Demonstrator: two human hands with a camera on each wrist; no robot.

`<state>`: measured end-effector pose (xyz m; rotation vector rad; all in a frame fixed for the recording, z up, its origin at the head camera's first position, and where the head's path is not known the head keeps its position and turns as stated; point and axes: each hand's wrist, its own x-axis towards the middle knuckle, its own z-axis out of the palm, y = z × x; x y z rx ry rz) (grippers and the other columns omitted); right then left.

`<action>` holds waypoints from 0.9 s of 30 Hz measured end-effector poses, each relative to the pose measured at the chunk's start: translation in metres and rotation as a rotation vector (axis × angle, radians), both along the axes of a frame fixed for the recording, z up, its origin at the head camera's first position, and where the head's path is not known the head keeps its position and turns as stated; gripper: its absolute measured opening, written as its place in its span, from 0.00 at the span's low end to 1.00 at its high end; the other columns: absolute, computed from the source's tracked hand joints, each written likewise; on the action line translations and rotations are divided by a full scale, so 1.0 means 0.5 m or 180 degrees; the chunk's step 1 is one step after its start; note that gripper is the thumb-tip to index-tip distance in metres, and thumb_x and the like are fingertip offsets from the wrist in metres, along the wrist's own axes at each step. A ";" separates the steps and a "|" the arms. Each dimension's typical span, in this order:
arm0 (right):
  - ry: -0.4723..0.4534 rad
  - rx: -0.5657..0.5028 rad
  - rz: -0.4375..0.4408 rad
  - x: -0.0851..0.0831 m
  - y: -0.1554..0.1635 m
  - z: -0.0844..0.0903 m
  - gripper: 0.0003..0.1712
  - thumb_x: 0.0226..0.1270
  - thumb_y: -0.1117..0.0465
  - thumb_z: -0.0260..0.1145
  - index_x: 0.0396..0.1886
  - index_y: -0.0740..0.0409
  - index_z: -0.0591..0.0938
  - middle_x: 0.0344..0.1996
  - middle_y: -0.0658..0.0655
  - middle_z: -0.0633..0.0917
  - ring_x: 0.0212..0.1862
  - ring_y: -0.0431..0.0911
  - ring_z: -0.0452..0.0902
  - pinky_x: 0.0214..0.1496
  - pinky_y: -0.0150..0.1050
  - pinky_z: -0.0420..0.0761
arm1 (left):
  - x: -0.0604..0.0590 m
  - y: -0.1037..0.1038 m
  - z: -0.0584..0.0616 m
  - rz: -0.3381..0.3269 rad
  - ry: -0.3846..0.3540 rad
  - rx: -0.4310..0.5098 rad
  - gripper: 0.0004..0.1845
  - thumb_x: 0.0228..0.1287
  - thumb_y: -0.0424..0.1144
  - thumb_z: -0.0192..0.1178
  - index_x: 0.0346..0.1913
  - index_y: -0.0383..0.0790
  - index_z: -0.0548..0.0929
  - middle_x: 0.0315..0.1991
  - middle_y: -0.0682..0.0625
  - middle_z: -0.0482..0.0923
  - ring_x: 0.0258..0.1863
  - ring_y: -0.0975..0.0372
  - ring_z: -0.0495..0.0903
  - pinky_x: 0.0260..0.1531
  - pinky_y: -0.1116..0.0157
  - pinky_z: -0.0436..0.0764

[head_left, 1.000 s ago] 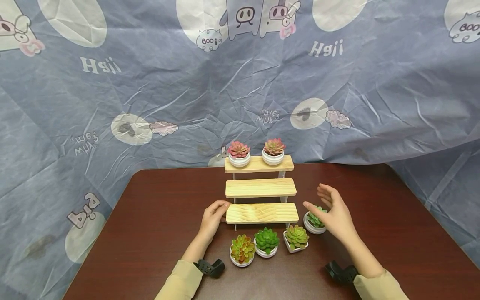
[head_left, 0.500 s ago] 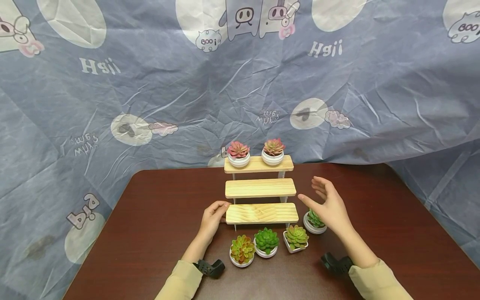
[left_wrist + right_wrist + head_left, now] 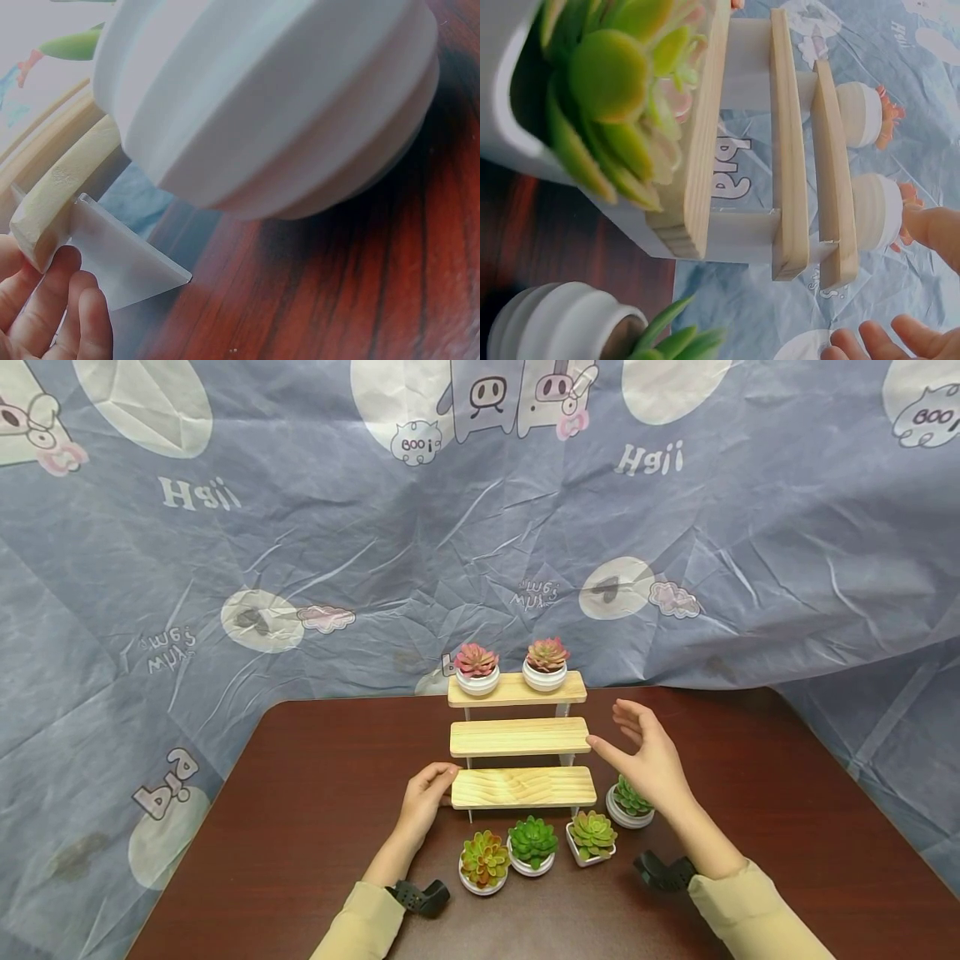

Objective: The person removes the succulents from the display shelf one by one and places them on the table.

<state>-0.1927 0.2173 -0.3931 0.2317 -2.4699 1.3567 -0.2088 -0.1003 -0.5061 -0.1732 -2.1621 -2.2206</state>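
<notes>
The right hand (image 3: 651,760) has risen from beside the low green pot to the middle shelf's right end, fingers spread and holding nothing; the left hand has not moved. Nearest, on the brown table (image 3: 300,827), three small potted succulents (image 3: 533,842) stand in a row before a three-step wooden stand (image 3: 521,742), with a fourth pot (image 3: 628,802) at the right, partly behind the right wrist. The left hand (image 3: 423,793) rests curled against the left end of the bottom shelf (image 3: 523,786), fingertips touching the wood. Two pink succulents (image 3: 512,664) sit on the top shelf. A blue cartoon-print cloth (image 3: 300,527) hangs behind.
</notes>
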 end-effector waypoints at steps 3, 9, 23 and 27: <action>0.0003 -0.0002 -0.0004 -0.004 -0.005 0.005 0.42 0.57 0.52 0.72 0.64 0.66 0.64 0.59 0.65 0.71 0.61 0.57 0.67 0.61 0.48 0.67 | 0.000 0.000 -0.001 0.0002 0.0007 0.0010 0.15 0.68 0.44 0.56 0.45 0.33 0.82 0.36 0.47 0.80 0.31 0.60 0.78 0.29 0.64 0.79; 0.0042 -0.0014 0.0024 -0.011 -0.015 0.015 0.41 0.57 0.53 0.71 0.64 0.67 0.64 0.59 0.65 0.70 0.61 0.58 0.67 0.61 0.48 0.67 | -0.002 0.000 -0.004 0.0024 0.0032 -0.0015 0.16 0.67 0.45 0.57 0.44 0.33 0.82 0.36 0.46 0.80 0.31 0.60 0.78 0.28 0.64 0.79; 0.0120 0.0055 0.0064 -0.035 -0.032 0.022 0.40 0.57 0.54 0.71 0.63 0.67 0.64 0.59 0.65 0.69 0.61 0.58 0.67 0.61 0.48 0.68 | 0.018 0.001 0.041 -0.0055 -0.0022 -0.0068 0.12 0.70 0.36 0.53 0.45 0.28 0.80 0.33 0.51 0.81 0.30 0.62 0.78 0.30 0.62 0.79; 0.0117 0.0032 0.0073 -0.040 -0.036 0.024 0.40 0.57 0.55 0.72 0.63 0.66 0.64 0.59 0.65 0.70 0.61 0.57 0.67 0.61 0.47 0.68 | 0.026 0.003 0.054 -0.0065 -0.0001 -0.0078 0.12 0.70 0.35 0.53 0.45 0.27 0.80 0.32 0.51 0.80 0.29 0.63 0.78 0.30 0.62 0.79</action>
